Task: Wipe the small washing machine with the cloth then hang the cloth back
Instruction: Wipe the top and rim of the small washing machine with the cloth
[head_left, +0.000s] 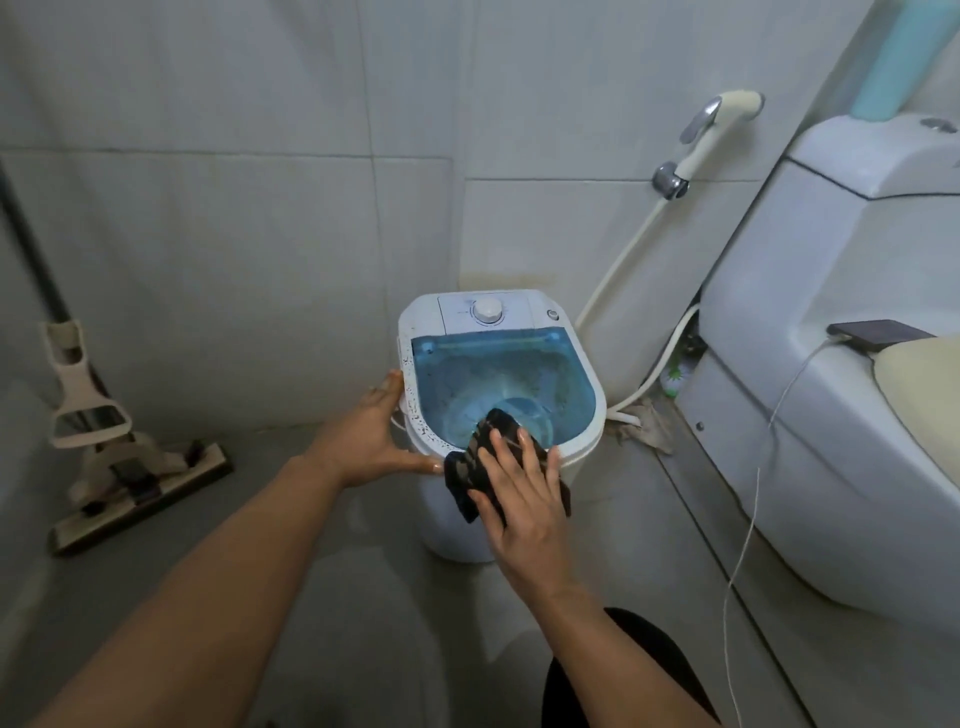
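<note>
The small white washing machine (524, 312) stands on the floor against the tiled wall, with a translucent blue lid and a round dial on its back panel. My right hand (519, 499) lies flat on a dark patterned cloth (467, 467) and presses it onto the machine's near front rim. Part of the cloth hangs down the front. My left hand (371, 436) grips the machine's left side, thumb on the speckled rim.
A toilet (831, 364) with its cistern fills the right; a phone (878, 332) with a white cable lies on it. A bidet sprayer (711, 130) hangs on the wall behind. A flat mop (130, 467) leans at the left. A crumpled rag (647, 421) lies beside the machine.
</note>
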